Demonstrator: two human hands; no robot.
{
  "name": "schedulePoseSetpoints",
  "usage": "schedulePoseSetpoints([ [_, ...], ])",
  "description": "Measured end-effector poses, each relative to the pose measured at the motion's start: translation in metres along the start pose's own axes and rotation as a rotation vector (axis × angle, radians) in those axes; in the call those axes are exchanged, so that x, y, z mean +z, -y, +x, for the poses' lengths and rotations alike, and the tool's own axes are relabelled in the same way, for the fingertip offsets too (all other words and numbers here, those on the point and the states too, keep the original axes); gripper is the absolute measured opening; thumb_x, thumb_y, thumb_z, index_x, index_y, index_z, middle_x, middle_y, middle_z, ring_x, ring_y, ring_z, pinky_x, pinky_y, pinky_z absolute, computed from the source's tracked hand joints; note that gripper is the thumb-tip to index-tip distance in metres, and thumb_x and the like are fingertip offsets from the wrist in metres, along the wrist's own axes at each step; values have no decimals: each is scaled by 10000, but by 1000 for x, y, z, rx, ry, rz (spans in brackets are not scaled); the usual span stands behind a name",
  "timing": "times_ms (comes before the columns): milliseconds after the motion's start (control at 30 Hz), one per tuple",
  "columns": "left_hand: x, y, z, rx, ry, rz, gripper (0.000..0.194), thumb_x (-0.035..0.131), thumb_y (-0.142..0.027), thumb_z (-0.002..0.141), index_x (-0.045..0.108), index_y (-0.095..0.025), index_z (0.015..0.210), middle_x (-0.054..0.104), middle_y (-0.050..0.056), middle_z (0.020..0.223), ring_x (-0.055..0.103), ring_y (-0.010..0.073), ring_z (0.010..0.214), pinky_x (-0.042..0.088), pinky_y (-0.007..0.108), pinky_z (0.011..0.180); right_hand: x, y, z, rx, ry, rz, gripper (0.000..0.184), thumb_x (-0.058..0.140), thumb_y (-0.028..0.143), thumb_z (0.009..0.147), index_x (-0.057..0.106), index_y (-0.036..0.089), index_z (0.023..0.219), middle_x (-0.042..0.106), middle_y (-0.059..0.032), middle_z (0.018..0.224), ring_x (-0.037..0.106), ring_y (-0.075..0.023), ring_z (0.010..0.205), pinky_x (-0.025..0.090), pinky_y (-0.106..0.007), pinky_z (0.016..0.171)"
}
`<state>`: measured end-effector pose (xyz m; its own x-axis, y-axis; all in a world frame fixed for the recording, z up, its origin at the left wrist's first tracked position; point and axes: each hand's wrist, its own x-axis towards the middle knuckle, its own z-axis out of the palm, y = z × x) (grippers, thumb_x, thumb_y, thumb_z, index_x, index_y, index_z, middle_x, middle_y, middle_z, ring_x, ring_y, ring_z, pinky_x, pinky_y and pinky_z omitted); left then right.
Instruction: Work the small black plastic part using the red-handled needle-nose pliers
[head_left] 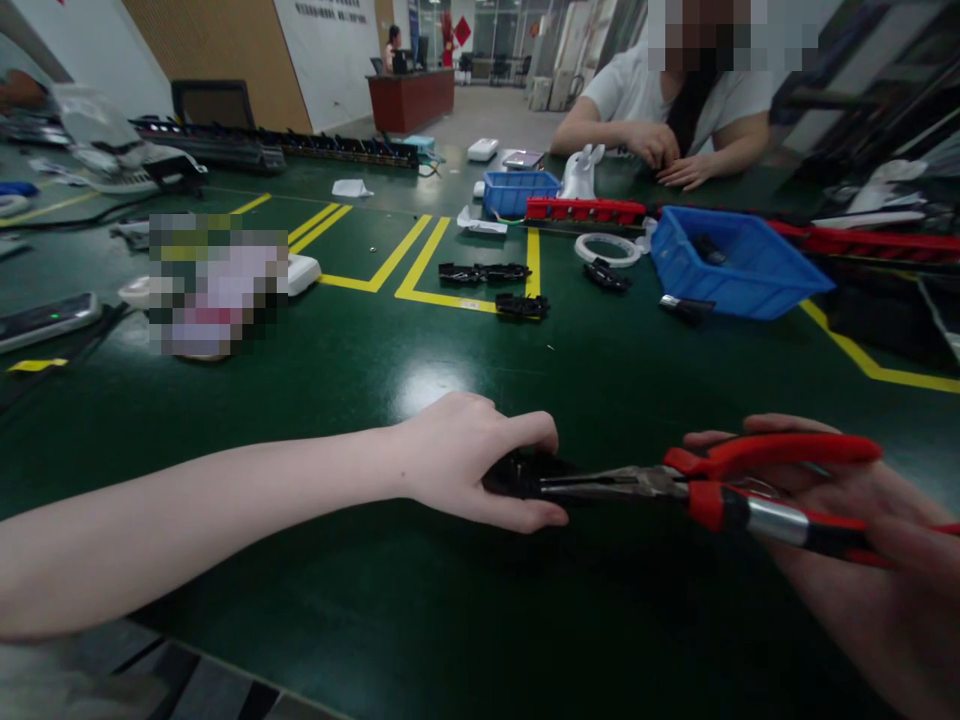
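So, left hand (469,455) first: thumb on the near side, forefinger on the far side, the two curled around a small black part (516,474) that sits low over the table, right in front of the wearer. Right hand (844,497) is wrapped loosely around a pair of red-handled needle-nose pliers (776,522), palm turned up, handles spread a bit. The pliers' nose points left and reaches that same black part, but it's too dark there to tell whether the jaws actually bite on it or just lie against it.

Moving out, it's a dark green table (390,585) with yellow tape lines (409,255) marking off areas. Beyond the left hand are two more black pieces (484,272), one lying across a tape line, and a third dark piece (609,279) just beside a white ring (582,247). Right of that sits a big blue bin (750,290) with dark bits inside, and a smaller blue bin (510,202) is farther back near a long red strip (585,211).

Across the table there's a co-worker in a light top, hands (686,172) close together. Way back, a reddish-brown desk (412,100).
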<state>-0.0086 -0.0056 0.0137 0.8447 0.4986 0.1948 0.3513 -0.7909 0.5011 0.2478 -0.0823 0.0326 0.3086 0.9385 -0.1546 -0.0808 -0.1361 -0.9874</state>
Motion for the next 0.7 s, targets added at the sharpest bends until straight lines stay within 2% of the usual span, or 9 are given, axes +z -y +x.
schedulePoseSetpoints([
  [133,0,0,0,28,-31,11,417,592,-571,833,561,-190,999,556,-53,631,501,91,499,350,200,516,-3,3,3,-45,61,-36,522,841,503,412,735,321,889,748,-71,897,719,-325,841,622,-401,632],
  [233,1,0,0,29,-44,27,416,603,-567,828,554,-194,1006,578,-52,665,518,92,516,376,208,550,-7,2,3,-99,114,-38,534,840,488,446,720,315,936,747,-75,909,721,-316,826,618,-379,605],
  [333,2,-2,0,30,-57,55,413,611,-562,828,547,-197,1012,588,-55,681,524,91,523,395,218,587,-14,-2,2,-177,153,-66,566,828,502,493,689,306,1006,740,-80,985,717,-311,865,616,-369,642],
  [467,3,-2,0,62,-51,87,411,607,-551,844,540,-187,1024,601,-52,684,522,92,516,402,231,619,-21,-5,-1,-273,179,-121,514,798,502,572,655,298,1021,727,-85,1021,710,-300,886,612,-345,652],
  [567,3,-1,0,82,-22,111,431,563,-575,866,539,-185,1049,626,-41,705,537,99,524,407,242,632,-20,-3,-5,-292,191,-136,493,772,515,611,637,300,1034,722,-95,1035,708,-308,889,611,-362,658],
  [700,4,2,0,102,-17,153,437,531,-567,895,555,-179,1093,652,-31,712,561,109,535,406,256,639,-18,-3,-7,-289,171,-132,508,796,514,585,639,297,1017,723,-98,1019,709,-319,879,612,-383,665],
])
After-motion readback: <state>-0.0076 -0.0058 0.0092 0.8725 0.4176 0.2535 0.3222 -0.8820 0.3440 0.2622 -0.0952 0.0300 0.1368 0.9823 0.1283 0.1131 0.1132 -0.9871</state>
